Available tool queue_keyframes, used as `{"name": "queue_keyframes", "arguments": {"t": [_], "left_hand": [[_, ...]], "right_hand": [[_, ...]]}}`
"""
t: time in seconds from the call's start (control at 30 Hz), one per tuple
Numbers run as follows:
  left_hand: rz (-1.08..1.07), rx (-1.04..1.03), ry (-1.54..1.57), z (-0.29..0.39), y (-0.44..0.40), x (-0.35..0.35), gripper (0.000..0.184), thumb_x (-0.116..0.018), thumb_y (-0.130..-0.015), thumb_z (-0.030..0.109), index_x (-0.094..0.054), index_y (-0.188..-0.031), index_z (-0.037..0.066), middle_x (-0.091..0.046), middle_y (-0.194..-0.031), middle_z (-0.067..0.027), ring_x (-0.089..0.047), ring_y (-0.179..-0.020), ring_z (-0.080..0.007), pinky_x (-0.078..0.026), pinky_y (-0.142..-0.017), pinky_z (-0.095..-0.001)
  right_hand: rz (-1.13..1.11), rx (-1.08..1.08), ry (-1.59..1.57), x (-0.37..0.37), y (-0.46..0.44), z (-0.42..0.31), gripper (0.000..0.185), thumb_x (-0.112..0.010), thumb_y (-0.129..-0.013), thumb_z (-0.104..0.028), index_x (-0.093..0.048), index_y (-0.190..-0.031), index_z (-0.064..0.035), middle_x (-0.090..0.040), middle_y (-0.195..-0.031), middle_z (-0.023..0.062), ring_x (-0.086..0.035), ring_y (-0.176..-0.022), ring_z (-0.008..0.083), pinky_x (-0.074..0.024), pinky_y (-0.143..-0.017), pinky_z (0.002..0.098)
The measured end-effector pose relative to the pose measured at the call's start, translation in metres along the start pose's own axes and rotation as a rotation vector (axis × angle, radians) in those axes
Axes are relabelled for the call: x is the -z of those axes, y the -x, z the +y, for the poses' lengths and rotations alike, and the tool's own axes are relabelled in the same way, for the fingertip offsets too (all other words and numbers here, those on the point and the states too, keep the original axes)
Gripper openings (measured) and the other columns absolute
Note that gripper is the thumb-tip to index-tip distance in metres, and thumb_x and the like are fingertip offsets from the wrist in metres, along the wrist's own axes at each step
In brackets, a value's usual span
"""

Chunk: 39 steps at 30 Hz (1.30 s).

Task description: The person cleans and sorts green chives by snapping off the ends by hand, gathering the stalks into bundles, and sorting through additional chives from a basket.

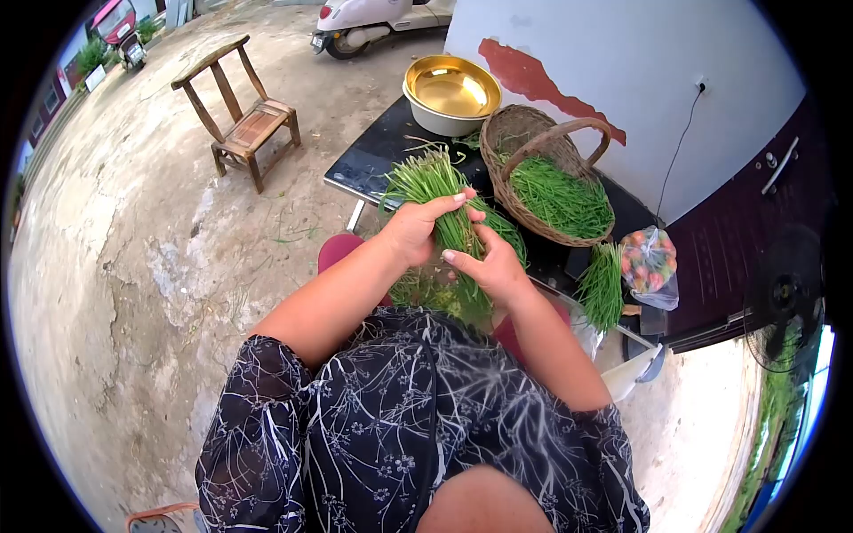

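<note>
Nearest to me was my dark patterned top (382,400), and just beyond it I had both forearms stretched forward. My left hand (416,233) was closed around a bunch of green stems (433,180), thumb laid across the front; my right hand (499,268) gripped the same bunch lower down, thumb and forefinger against it, the other fingers partly hidden. The bunch slanted, pale cut ends pointing away from me, in front of the worktop (362,153) and across its near edge in my view; I could not tell whether it touched the surface. Beneath my hands more loose greens (418,290) showed, blurred. Towards the worktop's right end, a second bundle (603,286) hung over the near edge, and just beside it, nearer the right corner, sat a clear plastic bag (648,259) full of pinkish, round things. Farther back, a wicker basket (499,158) with an arched handle stood tilted along the wall side, cut greens (562,199) heaped in it. At the far left corner, close to the basket, was a golden basin (453,86) set in a white one (435,119). Off the worktop, a low wooden chair (254,130) stood on the concrete, and a white scooter (384,18) was parked beyond.
</note>
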<state>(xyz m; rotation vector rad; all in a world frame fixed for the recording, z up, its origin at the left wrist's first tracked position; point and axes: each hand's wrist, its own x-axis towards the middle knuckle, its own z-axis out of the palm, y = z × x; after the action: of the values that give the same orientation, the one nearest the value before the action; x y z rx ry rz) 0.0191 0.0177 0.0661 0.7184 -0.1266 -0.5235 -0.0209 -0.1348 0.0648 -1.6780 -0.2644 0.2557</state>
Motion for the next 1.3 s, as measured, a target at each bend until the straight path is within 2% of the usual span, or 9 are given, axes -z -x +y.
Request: {"name": "queue_keyframes", "arguments": {"t": [0.07,0.23,0.37,0.5,0.77,1.07,1.13,1.23,1.3], "left_hand": [[-0.001,-0.033,0.047,0.0,0.0,0.005,0.029,-0.055,-0.084,0.018,-0.05,-0.11,0.005,-0.06,-0.102,-0.0131,-0.056,-0.097,-0.0254,-0.045,-0.086,-0.0409],[0.001,-0.175,0.022,-0.008,0.001,0.007,0.021,-0.055,-0.084,0.016,-0.054,-0.101,0.005,-0.059,-0.104,-0.0121,-0.056,-0.097,-0.0237,-0.045,-0.086,-0.039],[-0.016,-0.168,0.035,-0.009,0.008,0.001,0.02,-0.055,-0.084,0.015,-0.055,-0.1,0.004,-0.059,-0.104,-0.0125,-0.056,-0.097,-0.0231,-0.045,-0.084,-0.0375],[-0.048,-0.116,-0.009,-0.006,0.012,0.007,0.017,-0.054,-0.084,0.014,-0.056,-0.096,0.002,-0.06,-0.099,-0.0126,-0.057,-0.094,-0.0232,-0.047,-0.082,-0.0377],[0.034,-0.058,0.084,-0.005,0.015,0.023,0.014,-0.054,-0.084,0.017,-0.057,-0.088,0.003,-0.061,-0.09,-0.0116,-0.058,-0.093,-0.025,-0.047,-0.082,-0.0408],[0.113,-0.24,0.095,0.026,0.021,0.046,0.012,-0.055,-0.084,0.018,-0.058,-0.087,0.007,-0.062,-0.091,-0.0104,-0.057,-0.093,-0.0268,-0.046,-0.084,-0.0414],[0.123,-0.309,0.099,0.031,0.022,0.046,0.009,-0.056,-0.084,0.015,-0.057,-0.088,0.007,-0.062,-0.089,-0.0102,-0.058,-0.092,-0.0267,-0.046,-0.083,-0.0407],[0.086,-0.278,0.053,0.023,0.02,0.04,0.009,-0.055,-0.084,0.014,-0.056,-0.09,0.007,-0.062,-0.089,-0.0099,-0.058,-0.092,-0.0262,-0.047,-0.081,-0.0402],[0.033,-0.248,-0.004,0.016,0.019,0.028,0.009,-0.055,-0.084,0.013,-0.054,-0.091,0.007,-0.062,-0.09,-0.0101,-0.058,-0.092,-0.0254,-0.047,-0.081,-0.039]], "right_hand": [[0.135,0.182,0.264,0.003,0.005,-0.007,0.055,-0.07,-0.073,-0.017,-0.045,-0.119,-0.0001,-0.052,-0.114,0.0135,-0.052,-0.101,0.0195,-0.0424,-0.086,0.0306],[0.395,0.437,0.438,-0.003,0.006,-0.01,0.022,-0.069,-0.071,-0.01,-0.058,-0.089,-0.0033,-0.053,-0.082,0.0066,-0.054,-0.068,0.0123,-0.0447,-0.062,0.0241],[0.323,0.331,0.431,-0.007,0.006,0.003,0.016,-0.065,-0.074,-0.007,-0.058,-0.087,-0.0017,-0.054,-0.079,0.005,-0.052,-0.063,0.0097,-0.0437,-0.058,0.0222],[0.247,0.108,-0.03,-0.001,0.002,0.017,0.009,-0.058,-0.082,-0.007,-0.056,-0.088,-0.0012,-0.057,-0.073,-0.0016,-0.05,-0.06,0.0042,-0.0399,-0.052,0.0189],[0.294,-0.098,-0.335,0.012,0.01,0.014,0.011,-0.056,-0.084,-0.01,-0.054,-0.092,-0.0026,-0.062,-0.08,0.0082,-0.061,-0.066,0.013,-0.046,-0.048,0.0195],[0.438,-0.293,0.012,0.065,0.013,0.1,0.022,-0.058,-0.083,-0.014,-0.053,-0.1,-0.0007,-0.062,-0.079,0.0078,-0.061,-0.061,0.0133,-0.0462,-0.043,0.0238],[-0.142,-0.675,0.77,0.067,0.018,0.09,0.046,-0.063,-0.08,-0.019,-0.047,-0.118,-0.0007,-0.062,-0.09,0.0129,-0.062,-0.073,0.0161,-0.0498,-0.055,0.0283],[0.1,-0.226,1.017,0.062,0.015,0.102,0.066,-0.068,-0.075,-0.021,-0.037,-0.13,-0.003,-0.057,-0.108,0.0172,-0.059,-0.092,0.0215,-0.0484,-0.074,0.0333],[0.227,-0.112,0.223,0.044,0.0,0.068,0.074,-0.072,-0.071,-0.021,-0.034,-0.132,-0.0033,-0.046,-0.125,0.0174,-0.048,-0.111,0.0242,-0.0392,-0.091,0.0346]]}}
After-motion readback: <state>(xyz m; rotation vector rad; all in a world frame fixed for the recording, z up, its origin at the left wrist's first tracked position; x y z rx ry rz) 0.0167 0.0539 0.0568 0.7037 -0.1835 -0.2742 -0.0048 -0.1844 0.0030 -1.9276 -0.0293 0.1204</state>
